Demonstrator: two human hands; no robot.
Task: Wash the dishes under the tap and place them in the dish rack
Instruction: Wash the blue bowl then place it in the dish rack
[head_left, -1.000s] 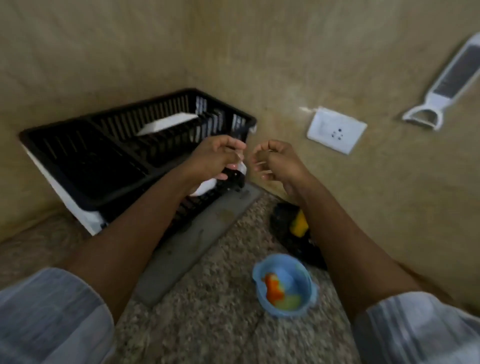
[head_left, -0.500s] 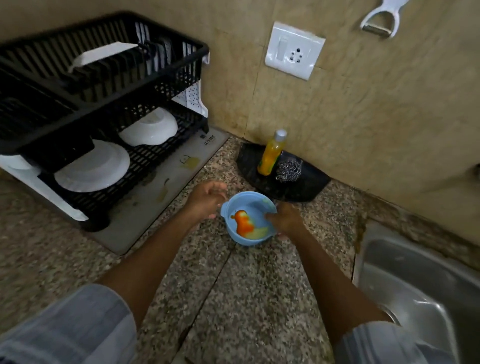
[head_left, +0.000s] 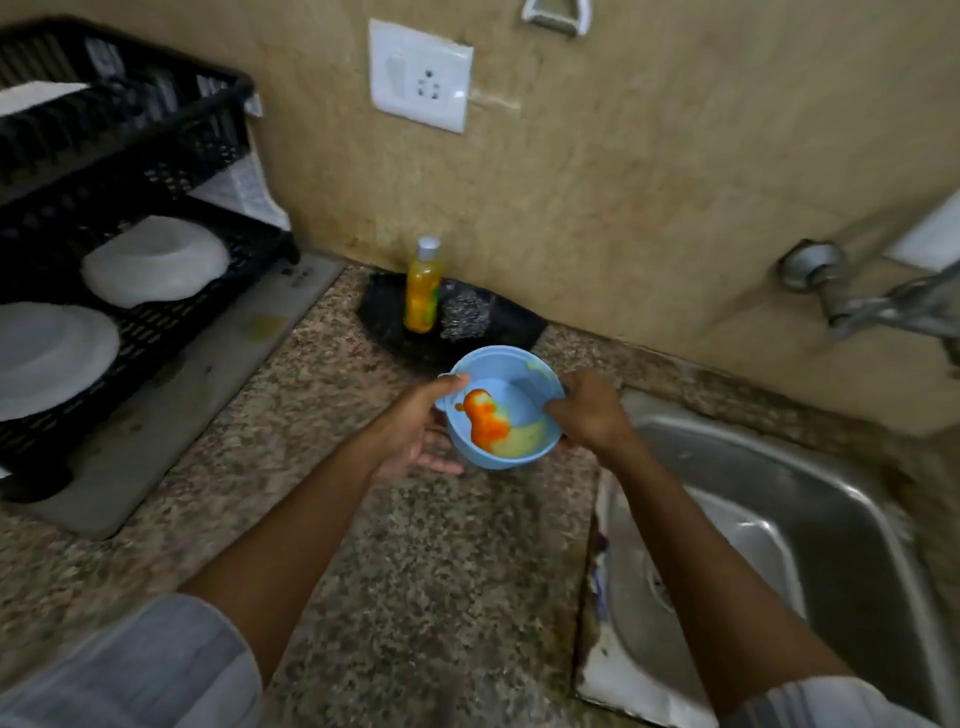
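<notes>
Currently, a blue bowl (head_left: 503, 413) is held in both hands over the granite counter (head_left: 415, 571), just left of the sink (head_left: 779, 519). It appears slightly raised and tilted toward the camera; whether its base touches the counter cannot be told. Orange and pale yellow residue is seen pooled on the near inner wall.

Left hand (head_left: 410, 431): thumb hooked over the left rim, fingers half curled and spread under the bowl's side. Right hand (head_left: 587, 410): closed over the right rim, thumb apparently inside. A two-sided hold is judged sensible here, since it steadies a soiled bowl and keeps the residue from spilling on the way to the water.

The tap (head_left: 883, 306) is fixed to the wall at right, above the sink; no water is seen running. A soap bottle (head_left: 422, 291) and a steel scrubber (head_left: 465, 314) are placed against the wall behind the bowl, within reach. The dish rack (head_left: 130, 171) stands well apart at left, with white plates (head_left: 52, 353) already laid on its lower tier.

Against the frame half a second earlier: the bowl has been shifted rightward, nearer the sink edge, and is now gripped under its left side, where the left hand had only been beside it. The tap has come into view.
</notes>
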